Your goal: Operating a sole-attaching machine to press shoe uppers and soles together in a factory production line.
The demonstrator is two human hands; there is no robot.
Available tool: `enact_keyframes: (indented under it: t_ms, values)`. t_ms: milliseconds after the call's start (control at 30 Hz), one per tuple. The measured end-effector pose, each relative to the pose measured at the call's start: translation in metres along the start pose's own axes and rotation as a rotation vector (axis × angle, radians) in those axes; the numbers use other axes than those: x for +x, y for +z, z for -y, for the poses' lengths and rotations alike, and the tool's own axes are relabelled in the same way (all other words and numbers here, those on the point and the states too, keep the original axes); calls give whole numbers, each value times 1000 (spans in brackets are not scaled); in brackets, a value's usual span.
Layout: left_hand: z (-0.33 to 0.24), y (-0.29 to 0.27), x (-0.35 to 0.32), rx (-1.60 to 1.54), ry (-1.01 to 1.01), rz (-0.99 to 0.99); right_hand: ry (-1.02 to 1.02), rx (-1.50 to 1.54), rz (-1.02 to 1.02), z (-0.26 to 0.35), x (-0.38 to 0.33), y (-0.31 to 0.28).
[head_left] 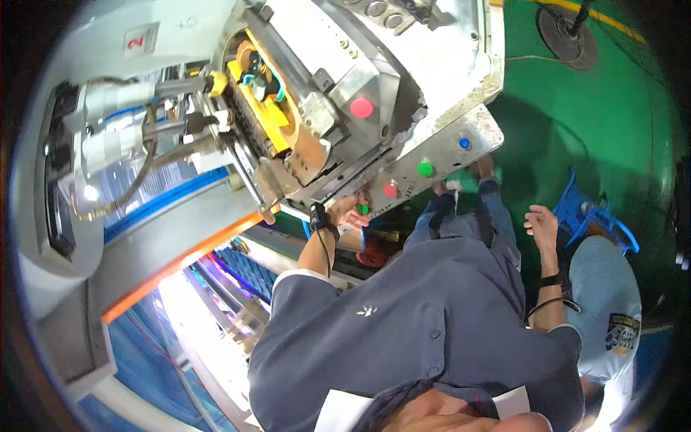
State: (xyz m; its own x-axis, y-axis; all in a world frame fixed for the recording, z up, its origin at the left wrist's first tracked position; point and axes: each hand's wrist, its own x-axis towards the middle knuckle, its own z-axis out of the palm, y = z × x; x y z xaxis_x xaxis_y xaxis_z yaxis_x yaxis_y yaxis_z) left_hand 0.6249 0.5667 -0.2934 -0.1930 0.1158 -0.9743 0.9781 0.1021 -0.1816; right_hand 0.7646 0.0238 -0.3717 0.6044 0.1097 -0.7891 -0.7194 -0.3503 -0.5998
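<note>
My left hand (348, 214) is at the near left end of the machine's control panel (443, 158). Its fingers are beside a green button (363, 209) and seem to touch it, with nothing held. Farther along the panel are a red button (390, 191), a second green button (425, 169) and a blue button (465, 143). My right hand (541, 227) hangs in the air to the right, away from the machine, its fingers loosely bent and apart, with nothing in them. Both wrists wear a black band with a cable.
Yellow plates (270, 119) sit in the machine's opening, beside metal cylinders (119, 101) with hoses. A large red button (361, 108) is on its metal housing. To my right are a blue plastic stool (586, 216) and another person in a light blue shirt (604, 295). The floor (533, 144) is green.
</note>
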Motion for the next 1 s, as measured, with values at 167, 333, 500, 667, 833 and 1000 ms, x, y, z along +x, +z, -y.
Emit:
enact_keyframes:
  t_ms: [167, 333, 500, 667, 833, 1000]
  values:
    - [3, -5, 11, -28, 5, -33, 118, 40, -23, -13, -10, 22]
    - [17, -17, 42, -25, -109, -68, 160, 116, -35, -34, -26, 39]
    - [15, -10, 42, 12, -105, -6, 200, 139, -72, -47, -51, 42]
    - [6, -3, 26, 27, -80, 33, 192, 126, -80, -52, -49, 38]
    - [-16, -1, -5, 118, -38, 31, 52, 22, 45, 32, -21, 50]
    - [62, 8, -7, -336, 219, -273, -642, -374, 375, 166, -17, 165]
